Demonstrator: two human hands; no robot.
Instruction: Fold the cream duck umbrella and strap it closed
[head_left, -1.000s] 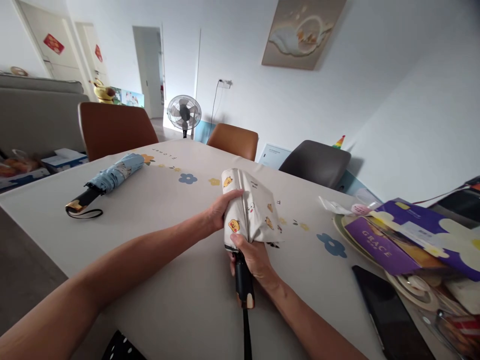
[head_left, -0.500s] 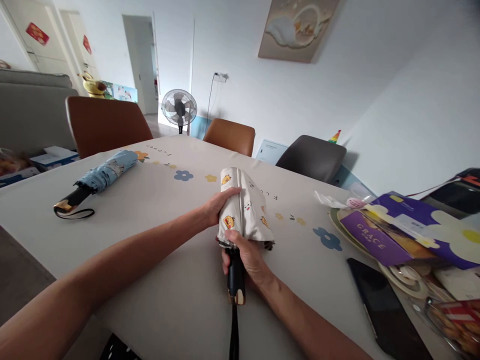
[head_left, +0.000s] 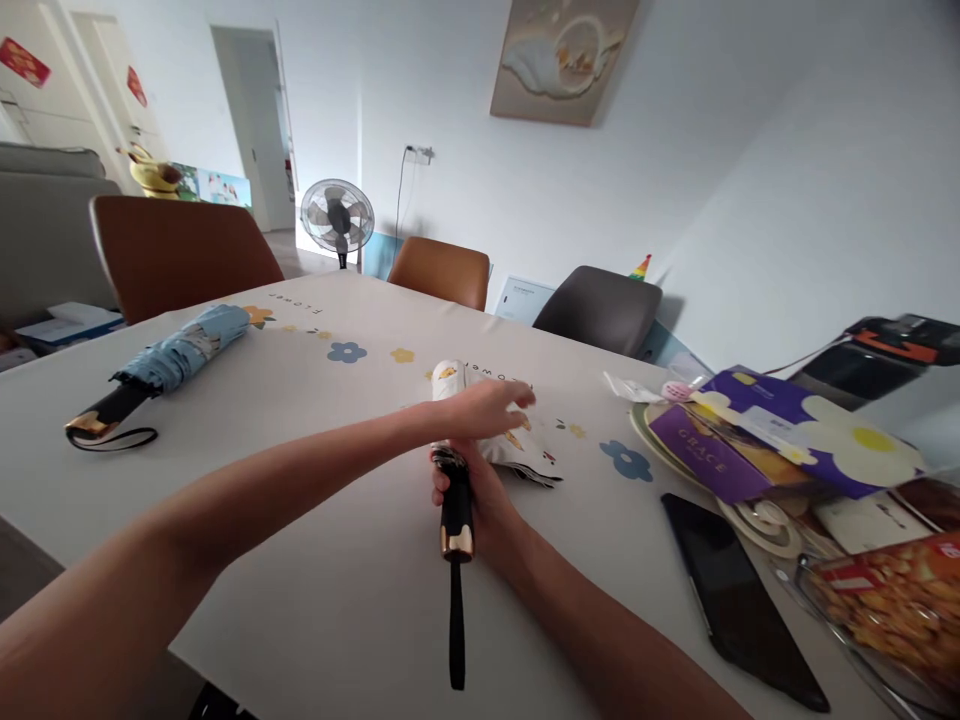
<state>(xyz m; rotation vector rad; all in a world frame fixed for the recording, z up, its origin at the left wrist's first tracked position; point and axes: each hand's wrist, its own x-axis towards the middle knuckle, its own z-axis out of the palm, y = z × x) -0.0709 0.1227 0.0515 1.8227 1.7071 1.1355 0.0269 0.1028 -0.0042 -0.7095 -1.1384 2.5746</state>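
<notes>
Currently the tabletop (head_left: 360,560) carries a folded cream umbrella (head_left: 517,455) at centre. Left hand (head_left: 487,408) lies flat across its canopy, fingers apart and extended. Right hand (head_left: 480,490) is clamped around its black handle (head_left: 456,510). Well apart at left lies a blue umbrella (head_left: 172,360); a phone (head_left: 731,600) at right.

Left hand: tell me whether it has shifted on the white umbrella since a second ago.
Yes. The left hand has moved from the left side of the white umbrella across its top, fingers now reaching toward the purple box.
</notes>
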